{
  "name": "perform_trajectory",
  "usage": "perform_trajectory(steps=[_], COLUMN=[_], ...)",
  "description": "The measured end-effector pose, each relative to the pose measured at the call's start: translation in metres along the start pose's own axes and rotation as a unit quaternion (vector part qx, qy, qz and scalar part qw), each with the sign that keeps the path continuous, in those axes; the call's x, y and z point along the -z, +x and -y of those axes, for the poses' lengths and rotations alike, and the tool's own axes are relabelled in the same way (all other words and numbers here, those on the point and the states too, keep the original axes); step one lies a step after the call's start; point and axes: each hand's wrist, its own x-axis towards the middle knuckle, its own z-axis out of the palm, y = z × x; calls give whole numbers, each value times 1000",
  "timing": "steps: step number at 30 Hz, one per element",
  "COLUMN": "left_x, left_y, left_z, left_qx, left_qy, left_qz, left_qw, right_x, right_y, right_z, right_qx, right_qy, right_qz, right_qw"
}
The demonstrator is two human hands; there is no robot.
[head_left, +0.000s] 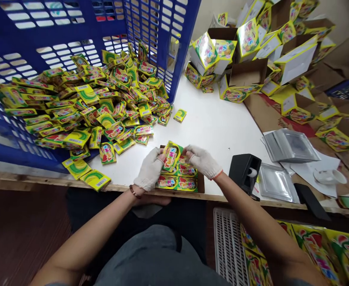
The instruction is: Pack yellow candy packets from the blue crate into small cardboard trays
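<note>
My left hand (pixel 149 169) and my right hand (pixel 202 159), both in white knit gloves, hold one small yellow-green candy packet (pixel 171 156) between them, tilted above a brown tray (pixel 201 182). Several matching packets (pixel 178 178) lie flat in rows in that tray at the table's near edge. A large heap of the same packets (pixel 97 103) spills out of a tipped blue plastic crate (pixel 150 28) to the left.
A black tape dispenser (pixel 245 171) stands right of the tray, beside clear plastic sleeves (pixel 290 145) and a tape roll (pixel 329 176). Open printed cartons (pixel 251 51) pile up at the back right. A white crate (pixel 228 242) with printed boxes sits below.
</note>
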Motion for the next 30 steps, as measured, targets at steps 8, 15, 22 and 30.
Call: perform_trajectory(steps=[8,15,22,30], left_x=[-38,-44,-66,-91], left_y=[34,33,47,48], left_z=[-20,0,22,32], left_qx=[-185,-156,-342,-357], left_qy=[343,506,521,537], left_qz=[31,94,218,229], left_qw=[920,843,751,729], right_x=[49,4,-15,-59], right_y=[0,12,1,-12], right_z=[14,-25,-73,-101], right_qx=[46,-91,-13,-77], right_qy=[-159,-206,-101,217], right_qz=[14,-30,-215,-265], right_qw=[986,974,971,936])
